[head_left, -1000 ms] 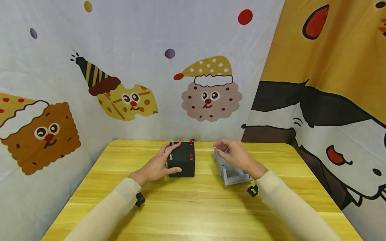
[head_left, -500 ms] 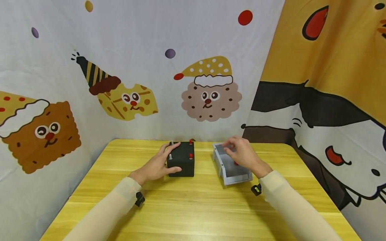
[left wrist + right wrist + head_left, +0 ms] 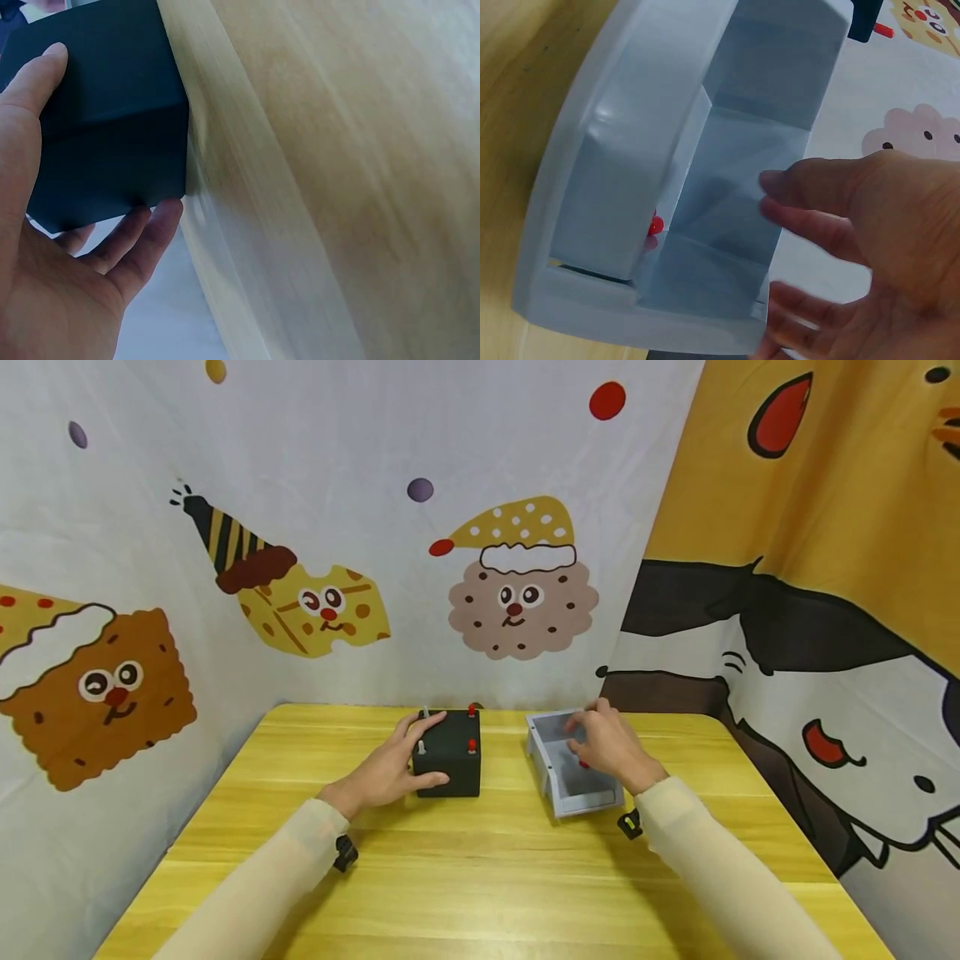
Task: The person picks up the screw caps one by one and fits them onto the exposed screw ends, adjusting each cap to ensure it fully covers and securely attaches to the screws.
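Note:
My left hand (image 3: 386, 770) holds a black box (image 3: 461, 775) on the table. Its thumb lies on the front face and its fingers reach along the left side and top. Two red-tipped pegs (image 3: 472, 746) stand on the right of the box's top, two grey ones (image 3: 422, 747) on the left. My right hand (image 3: 611, 750) is over a grey bin (image 3: 588, 803), its fingers bent, thumb and forefinger near each other. Nothing shows between them. A small red piece (image 3: 656, 226) lies inside the bin, partly hidden behind the bin's wall in the right wrist view.
The wooden table (image 3: 465, 885) extends in front of the box and bin. A cartoon-printed curtain (image 3: 345, 460) hangs directly behind the table's far edge and along the sides. A gap of bare wood separates box from bin.
My right hand has moved from the bin's far left corner rightward and slightly nearer, over the bin's inside, bringing the red piece into view. My left hand stays on the box.

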Demonstrator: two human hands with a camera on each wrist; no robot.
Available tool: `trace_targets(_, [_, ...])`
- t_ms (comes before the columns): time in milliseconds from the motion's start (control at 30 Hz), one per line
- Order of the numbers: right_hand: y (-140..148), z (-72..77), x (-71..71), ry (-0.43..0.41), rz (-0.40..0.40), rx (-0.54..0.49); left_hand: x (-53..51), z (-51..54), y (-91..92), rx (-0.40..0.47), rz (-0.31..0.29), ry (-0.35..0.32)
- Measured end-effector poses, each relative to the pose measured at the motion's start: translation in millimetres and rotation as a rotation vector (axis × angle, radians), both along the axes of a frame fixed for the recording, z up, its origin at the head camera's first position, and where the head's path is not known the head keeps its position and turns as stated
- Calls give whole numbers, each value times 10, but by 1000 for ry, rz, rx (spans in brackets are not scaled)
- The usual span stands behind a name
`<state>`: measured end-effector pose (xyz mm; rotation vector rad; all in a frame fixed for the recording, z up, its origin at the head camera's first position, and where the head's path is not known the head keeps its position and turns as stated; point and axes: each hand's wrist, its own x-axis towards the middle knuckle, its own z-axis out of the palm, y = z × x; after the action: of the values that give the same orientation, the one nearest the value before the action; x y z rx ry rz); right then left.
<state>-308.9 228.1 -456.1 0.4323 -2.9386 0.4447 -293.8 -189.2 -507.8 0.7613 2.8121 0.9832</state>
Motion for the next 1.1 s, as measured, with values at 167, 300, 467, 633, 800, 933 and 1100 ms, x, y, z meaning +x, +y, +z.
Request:
trace_targets(167, [9,4,-50,-93,-42,79,-1,4,-7,8,-6,2])
trace_targets(300, [18,5,-85,-173,-89,110,-9,5,-2,8,-10,6])
trace_targets(467, [28,-34,-120,-224,-115,131,-11,-6,-4,6,-11,4])
trace_targets(633, [24,-78,-146,-245,-128,155,-8,-14,-7,7,-9,5])
trace_targets(800, [16,-90,-171,-254,-125,183,-12,-22,-6,-2,-9,9])
trace_targets(933, [-5,-90,-189,-255,-118,210,-7,-20,-7,0,-3,4])
trace_targets(1100, [-38,-90,-214,-243,-99,252,-11,-17,-7,-3,-3,3])
